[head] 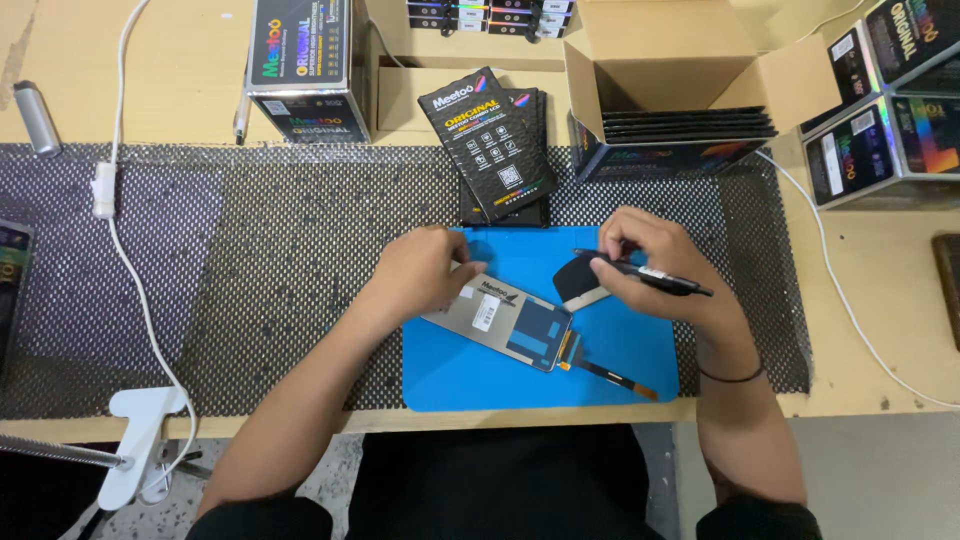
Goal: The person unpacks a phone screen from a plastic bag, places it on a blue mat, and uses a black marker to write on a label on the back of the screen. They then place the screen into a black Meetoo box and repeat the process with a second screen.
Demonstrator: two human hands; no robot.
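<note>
The left hand (425, 272) rested with curled fingers on the upper edge of a phone screen panel (505, 321), which lay face down and tilted on a blue mat (450, 372) in the middle of the worktop (880, 300); its grip pressed the panel rather than closing round it. A thin ribbon cable (610, 372) trailed from the panel's lower right corner across the mat. The right hand (655, 272) was just beside it, its grip closed on a black pen (650, 273) and pinching a dark curved film (580, 277) that lifted off the panel. A stack of flat black packets (495, 145) sat behind the mat, near an open cardboard box (690, 60), on black mesh matting (250, 280).
</note>
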